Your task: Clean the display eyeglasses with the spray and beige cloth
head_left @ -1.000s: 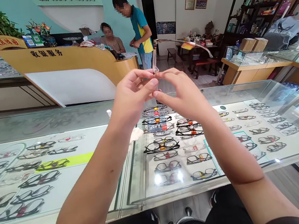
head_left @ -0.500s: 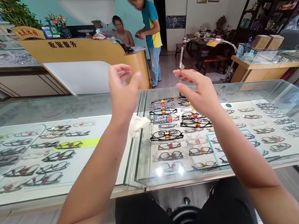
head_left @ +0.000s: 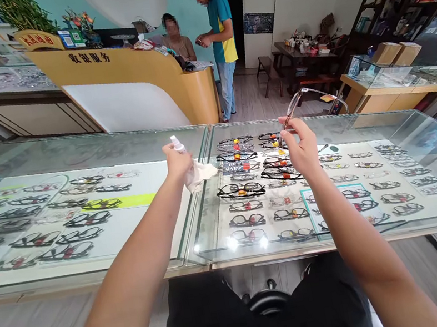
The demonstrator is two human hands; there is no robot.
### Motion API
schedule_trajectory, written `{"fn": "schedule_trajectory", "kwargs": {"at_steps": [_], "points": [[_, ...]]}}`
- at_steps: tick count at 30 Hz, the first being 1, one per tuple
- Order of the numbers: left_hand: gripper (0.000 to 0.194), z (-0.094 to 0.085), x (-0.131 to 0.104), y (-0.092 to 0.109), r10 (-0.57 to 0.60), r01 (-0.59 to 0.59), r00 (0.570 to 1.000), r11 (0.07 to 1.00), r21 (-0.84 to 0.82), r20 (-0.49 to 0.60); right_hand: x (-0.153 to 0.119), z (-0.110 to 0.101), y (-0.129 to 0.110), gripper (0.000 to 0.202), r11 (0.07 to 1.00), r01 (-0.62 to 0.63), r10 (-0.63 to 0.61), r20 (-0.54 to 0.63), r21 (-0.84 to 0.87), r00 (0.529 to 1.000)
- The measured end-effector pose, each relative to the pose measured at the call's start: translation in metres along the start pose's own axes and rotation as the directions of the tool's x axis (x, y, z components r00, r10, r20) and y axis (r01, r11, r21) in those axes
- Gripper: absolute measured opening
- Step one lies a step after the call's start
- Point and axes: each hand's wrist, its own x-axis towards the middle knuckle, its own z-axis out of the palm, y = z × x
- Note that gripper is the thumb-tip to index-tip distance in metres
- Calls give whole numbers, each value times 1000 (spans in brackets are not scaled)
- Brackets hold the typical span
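My left hand (head_left: 178, 162) is closed around a small white spray bottle (head_left: 177, 144), whose top pokes out above the fingers. Just beside and below that hand, a crumpled white cloth (head_left: 202, 173) lies on the glass counter (head_left: 142, 138). Raised over the right part of the counter, my right hand (head_left: 300, 146) pinches a pair of glasses (head_left: 294, 102) by one side. The glasses have a thin frame and an orange-yellow tag (head_left: 326, 99) on them. Beneath the glass, rows of eyeglass frames (head_left: 240, 190) lie on white lining.
A yellow reception desk (head_left: 129, 66) stands across the aisle, with one person (head_left: 179, 43) seated behind it and another person (head_left: 220, 22) standing at its end. A further glass case (head_left: 407, 85) with cardboard boxes (head_left: 396, 53) is at the right. A stool base (head_left: 269, 298) shows between my legs.
My left hand, empty before, has lowered and taken hold of the spray bottle. My right hand has moved slightly down and right, tilting the glasses lower.
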Motion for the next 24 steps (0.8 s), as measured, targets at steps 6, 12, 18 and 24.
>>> {"fn": "schedule_trajectory", "kwargs": {"at_steps": [6,12,18,24], "points": [[36,0,7,-11,-25,22,999,998,67,43,0,0,8,39,1000,-4,4,-5,-9,1000],[34,-6,-6,8,12,-11,1000,1000,-29,17,-3,3,2,39,1000,-2,3,21,-19,1000],[32,-8,-44,57,115,-64,984,941,-334,137,-10,8,-15,37,1000,7,-7,60,7,998],[61,-6,-102,94,184,165,785,858,-486,592,-21,15,-37,31,997,7,-22,200,78,979]]}}
